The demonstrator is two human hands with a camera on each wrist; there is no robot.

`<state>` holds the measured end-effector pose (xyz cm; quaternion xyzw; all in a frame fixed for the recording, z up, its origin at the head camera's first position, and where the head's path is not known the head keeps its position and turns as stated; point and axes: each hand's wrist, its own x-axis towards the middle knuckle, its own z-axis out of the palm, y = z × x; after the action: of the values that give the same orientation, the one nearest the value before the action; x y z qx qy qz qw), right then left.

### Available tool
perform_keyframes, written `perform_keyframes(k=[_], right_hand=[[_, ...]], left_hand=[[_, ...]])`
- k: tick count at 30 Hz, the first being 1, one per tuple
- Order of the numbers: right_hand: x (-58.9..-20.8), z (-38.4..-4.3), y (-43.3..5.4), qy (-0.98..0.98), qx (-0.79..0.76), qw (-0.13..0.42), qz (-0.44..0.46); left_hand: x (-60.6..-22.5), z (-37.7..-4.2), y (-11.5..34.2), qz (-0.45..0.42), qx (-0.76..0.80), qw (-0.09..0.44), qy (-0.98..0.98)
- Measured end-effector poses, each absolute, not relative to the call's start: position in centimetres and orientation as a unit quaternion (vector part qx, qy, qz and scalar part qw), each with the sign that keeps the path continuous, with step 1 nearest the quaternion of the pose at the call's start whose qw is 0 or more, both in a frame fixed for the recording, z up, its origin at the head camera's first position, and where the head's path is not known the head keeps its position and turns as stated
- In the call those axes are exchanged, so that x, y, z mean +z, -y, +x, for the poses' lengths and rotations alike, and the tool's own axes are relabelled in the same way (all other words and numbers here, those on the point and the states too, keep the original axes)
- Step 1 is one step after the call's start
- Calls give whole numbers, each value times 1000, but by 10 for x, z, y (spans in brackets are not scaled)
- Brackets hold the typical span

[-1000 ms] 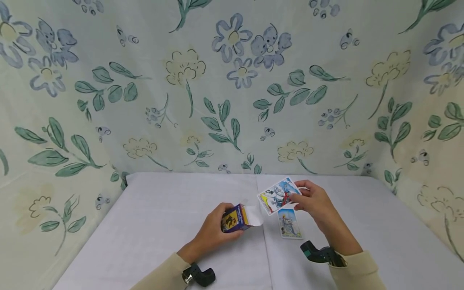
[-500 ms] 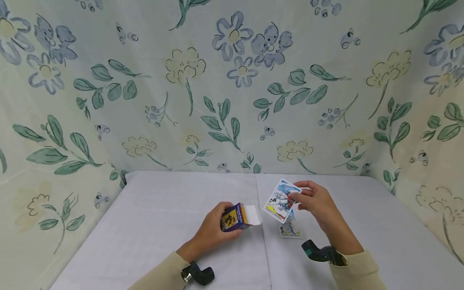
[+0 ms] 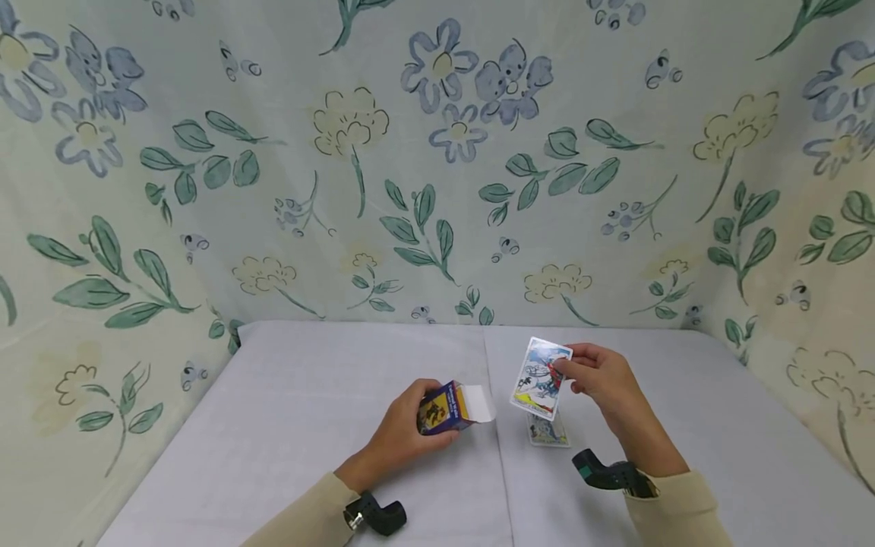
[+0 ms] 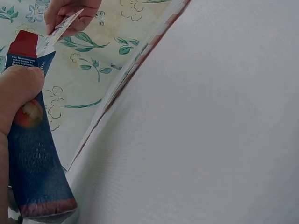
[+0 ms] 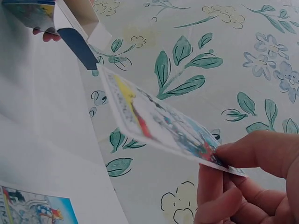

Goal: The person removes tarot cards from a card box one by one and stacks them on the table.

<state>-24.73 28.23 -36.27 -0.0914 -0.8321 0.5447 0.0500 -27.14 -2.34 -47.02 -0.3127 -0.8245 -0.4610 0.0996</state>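
Note:
My left hand (image 3: 403,427) grips a small blue and yellow card box (image 3: 440,410), its white flap standing open toward the right. In the left wrist view the thumb presses the box's dark blue side (image 4: 39,154). My right hand (image 3: 601,376) pinches an illustrated card (image 3: 540,380) between thumb and fingers at its right edge, picture side up. In the right wrist view the held card (image 5: 163,121) shows a white border with yellow, red and blue art. Below it a second card (image 3: 549,431) lies face up on the table, its upper part hidden by the held one.
A white cloth covers the table (image 3: 307,395), with a crease running front to back near its middle. Behind it hangs a floral curtain (image 3: 410,228), which also lines both sides. Each wrist carries a black camera mount (image 3: 379,518).
The held card has turned from a slant to nearly upright in the head view, and my right hand has shifted slightly right. My left hand with the box has stayed in place.

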Motion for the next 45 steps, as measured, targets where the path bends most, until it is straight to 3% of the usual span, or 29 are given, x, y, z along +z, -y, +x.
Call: perform_keyframes(k=[30, 45], right_hand=[[-387, -259, -293, 813, 561, 24, -153], [-405, -262, -299, 821, 543, -25, -172]], left_hand=[[-468, -271, 24, -316, -462, 98, 823], [-469, -271, 23, -311, -462, 97, 825]])
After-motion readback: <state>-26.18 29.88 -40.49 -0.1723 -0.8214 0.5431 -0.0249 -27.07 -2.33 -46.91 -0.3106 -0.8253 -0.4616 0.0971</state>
